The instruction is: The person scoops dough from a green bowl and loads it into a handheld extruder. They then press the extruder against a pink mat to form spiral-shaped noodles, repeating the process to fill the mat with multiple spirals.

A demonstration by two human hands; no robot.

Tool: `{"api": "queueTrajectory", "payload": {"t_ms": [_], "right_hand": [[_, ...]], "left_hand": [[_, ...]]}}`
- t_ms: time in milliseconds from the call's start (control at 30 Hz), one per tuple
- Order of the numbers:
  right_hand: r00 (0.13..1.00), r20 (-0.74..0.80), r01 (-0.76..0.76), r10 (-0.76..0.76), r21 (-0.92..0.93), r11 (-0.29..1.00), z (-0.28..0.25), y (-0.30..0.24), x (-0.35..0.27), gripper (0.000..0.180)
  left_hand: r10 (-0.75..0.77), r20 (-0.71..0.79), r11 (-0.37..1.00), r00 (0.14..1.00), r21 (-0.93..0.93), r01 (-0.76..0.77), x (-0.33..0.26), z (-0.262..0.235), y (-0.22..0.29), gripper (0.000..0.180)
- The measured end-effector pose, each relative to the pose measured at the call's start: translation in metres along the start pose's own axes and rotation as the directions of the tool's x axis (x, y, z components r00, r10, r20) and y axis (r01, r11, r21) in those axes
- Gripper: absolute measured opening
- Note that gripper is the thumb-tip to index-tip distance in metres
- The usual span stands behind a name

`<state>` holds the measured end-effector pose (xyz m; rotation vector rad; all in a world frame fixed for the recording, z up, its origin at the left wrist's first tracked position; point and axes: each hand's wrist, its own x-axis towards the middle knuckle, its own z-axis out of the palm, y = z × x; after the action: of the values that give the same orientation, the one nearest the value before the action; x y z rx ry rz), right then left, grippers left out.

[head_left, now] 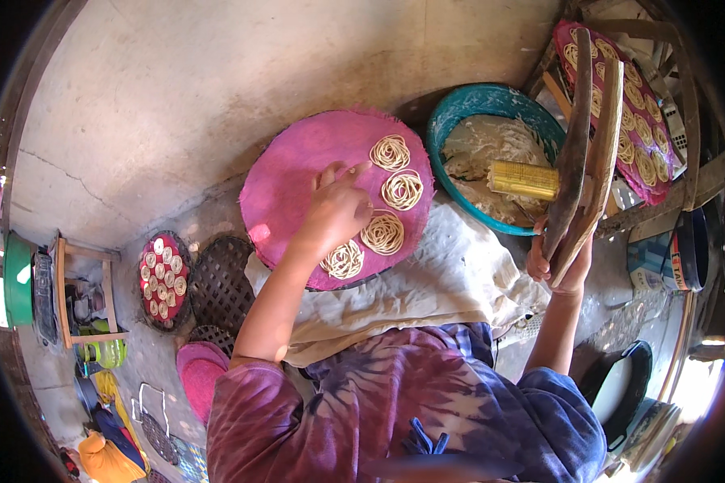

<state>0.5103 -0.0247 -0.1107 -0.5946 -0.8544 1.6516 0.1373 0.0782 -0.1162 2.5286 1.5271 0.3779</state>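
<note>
My left hand (340, 203) is over a round tray covered in pink cloth (286, 173), its fingers apart and nothing seen in them. Several coiled nests of pale dough strands (401, 190) lie along the tray's right and near side, close to that hand. My right hand (562, 262) grips the lower end of a wooden hand press (592, 161) with two long handles. A gold metal cylinder (525, 179) sticks out from the press to the left, above a teal basin (437, 161) of pale, sticky dough (491, 149). The cylinder's open end cannot be made out.
A white cloth (427, 278) drapes over my lap beneath the tray. At upper right, another pink tray (660, 189) of nests leans on a wooden frame. To the left are a smaller tray of pale pieces (163, 282), a dark woven tray (221, 274) and a wooden stool (89, 338).
</note>
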Motion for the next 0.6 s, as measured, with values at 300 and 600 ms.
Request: {"api": "queueTrajectory", "payload": {"t_ms": [300,600], "right_hand": [[1.0,-0.016,0.007,-0.007,-0.001,1.0,-0.001,0.003,-0.002,0.095],[1.0,-0.024,0.02,-0.02,0.015,1.0,-0.001,0.007,-0.003,0.085]], "left_hand": [[-0.087,-0.007,0.99,0.996,-0.109,0.086,-0.01,0.001,-0.003,0.015],[-0.141,0.016,0.988,0.99,-0.061,0.142,-0.025,0.006,0.001,0.012]]}}
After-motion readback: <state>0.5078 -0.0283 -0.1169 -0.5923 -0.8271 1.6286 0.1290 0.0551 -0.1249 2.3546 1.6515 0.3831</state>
